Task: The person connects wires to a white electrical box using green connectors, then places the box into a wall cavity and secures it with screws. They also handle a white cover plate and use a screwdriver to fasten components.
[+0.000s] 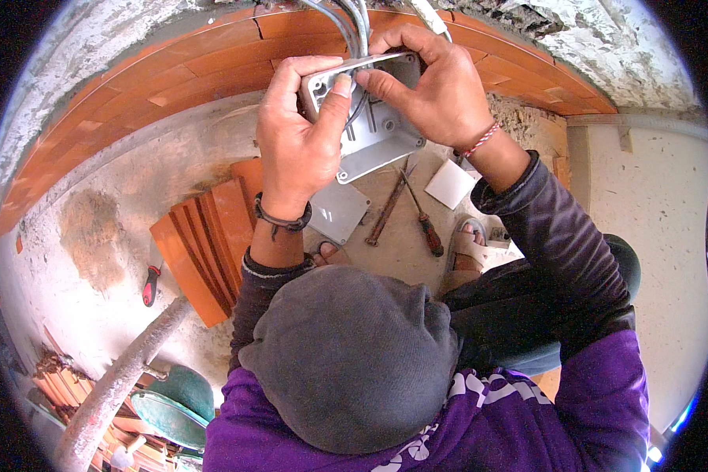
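Note:
An open grey junction box (397,140) is held up in front of the wall, its hollow side toward me. My left hand (293,149) grips its left wall, with the thumb reaching over the rim to the inside. At the upper right edge my right hand (447,93) wraps its fingers over the outside, and its thumb presses in near the cable entry. Several grey cables (360,27) come down from above to the top of the box. Inside, a dark thin wire (359,112) runs between the thumbs; its end is hard to make out.
Below lie a grey lid (341,211), a rusty metal rod (387,209), a red-and-black screwdriver (427,234) and a white square piece (450,184). Orange tiles (200,244) lean at left, near another red-and-black handle (151,285), a pole (126,358) and a green bucket (182,393).

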The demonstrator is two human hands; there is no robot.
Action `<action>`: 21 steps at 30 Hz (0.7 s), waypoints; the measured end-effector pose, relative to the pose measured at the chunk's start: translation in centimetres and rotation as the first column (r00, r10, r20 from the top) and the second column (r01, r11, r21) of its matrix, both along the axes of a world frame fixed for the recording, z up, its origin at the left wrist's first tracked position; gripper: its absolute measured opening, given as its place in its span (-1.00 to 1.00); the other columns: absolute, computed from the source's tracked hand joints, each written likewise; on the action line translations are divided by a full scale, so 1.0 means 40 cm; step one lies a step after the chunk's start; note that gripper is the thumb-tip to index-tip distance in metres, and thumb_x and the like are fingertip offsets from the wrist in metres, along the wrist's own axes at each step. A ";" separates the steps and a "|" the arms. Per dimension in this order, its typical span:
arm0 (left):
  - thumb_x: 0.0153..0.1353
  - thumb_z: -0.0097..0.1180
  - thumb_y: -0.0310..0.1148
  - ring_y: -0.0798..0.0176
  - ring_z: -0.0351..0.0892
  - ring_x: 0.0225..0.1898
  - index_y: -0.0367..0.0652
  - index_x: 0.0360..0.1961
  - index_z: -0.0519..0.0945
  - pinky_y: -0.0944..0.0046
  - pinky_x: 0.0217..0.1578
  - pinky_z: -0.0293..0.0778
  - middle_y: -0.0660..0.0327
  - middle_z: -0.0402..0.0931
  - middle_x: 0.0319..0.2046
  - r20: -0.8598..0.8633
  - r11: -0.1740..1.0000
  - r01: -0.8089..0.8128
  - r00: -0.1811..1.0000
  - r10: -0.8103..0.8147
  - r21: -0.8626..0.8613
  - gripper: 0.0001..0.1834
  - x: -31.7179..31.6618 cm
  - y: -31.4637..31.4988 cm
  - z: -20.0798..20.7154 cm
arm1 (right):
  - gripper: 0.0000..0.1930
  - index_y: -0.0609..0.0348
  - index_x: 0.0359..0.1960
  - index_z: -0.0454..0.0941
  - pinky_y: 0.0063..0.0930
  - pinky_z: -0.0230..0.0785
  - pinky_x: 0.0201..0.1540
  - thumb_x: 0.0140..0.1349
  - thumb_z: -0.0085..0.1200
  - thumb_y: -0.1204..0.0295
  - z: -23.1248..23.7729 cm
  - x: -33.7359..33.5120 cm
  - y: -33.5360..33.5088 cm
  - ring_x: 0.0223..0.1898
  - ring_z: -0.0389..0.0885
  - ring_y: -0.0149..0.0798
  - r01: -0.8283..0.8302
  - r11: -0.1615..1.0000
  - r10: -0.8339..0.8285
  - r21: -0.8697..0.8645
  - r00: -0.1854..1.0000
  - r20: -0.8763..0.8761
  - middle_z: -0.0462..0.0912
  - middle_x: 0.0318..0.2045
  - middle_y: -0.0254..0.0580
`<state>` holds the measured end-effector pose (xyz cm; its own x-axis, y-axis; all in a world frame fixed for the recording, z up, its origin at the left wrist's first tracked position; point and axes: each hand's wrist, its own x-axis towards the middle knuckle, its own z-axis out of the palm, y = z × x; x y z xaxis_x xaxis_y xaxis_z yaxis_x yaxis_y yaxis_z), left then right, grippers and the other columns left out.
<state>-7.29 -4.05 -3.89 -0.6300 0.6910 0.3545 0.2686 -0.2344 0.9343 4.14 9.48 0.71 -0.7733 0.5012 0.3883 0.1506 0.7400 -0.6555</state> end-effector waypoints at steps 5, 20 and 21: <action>0.27 0.17 -0.41 0.44 0.47 -0.25 -0.24 -0.09 0.54 0.40 -0.19 0.41 0.26 0.52 -0.26 -0.076 1.000 -0.003 0.997 0.004 0.014 -0.78 -0.009 -0.002 -0.014 | -0.73 0.16 -0.35 0.62 -0.32 0.48 -0.21 -0.05 0.37 0.32 0.003 -0.009 -0.013 -0.37 0.65 -0.13 0.069 0.996 -0.065 -0.058 0.996 0.066 0.66 -0.43 -0.13; 0.28 0.18 -0.38 0.44 0.48 -0.25 -0.25 -0.11 0.54 0.39 -0.19 0.42 0.28 0.55 -0.29 -0.098 0.992 0.126 0.987 -0.127 -0.011 -0.78 -0.044 -0.002 0.008 | -0.68 0.21 0.04 0.51 -0.62 0.37 -0.06 0.27 0.17 0.45 0.016 -0.029 0.063 -0.19 0.54 -0.52 0.002 0.746 0.061 -0.666 0.996 0.071 0.63 -0.22 -0.34; 0.28 0.18 -0.37 0.45 0.48 -0.26 -0.25 -0.11 0.54 0.40 -0.19 0.42 0.28 0.55 -0.29 -0.087 0.987 0.158 0.983 -0.159 -0.027 -0.78 -0.052 -0.003 0.010 | -0.68 0.21 0.03 0.51 -0.63 0.37 -0.09 0.25 0.19 0.44 0.013 -0.037 0.066 -0.21 0.53 -0.52 0.008 0.772 0.060 -0.635 0.995 0.085 0.61 -0.25 -0.36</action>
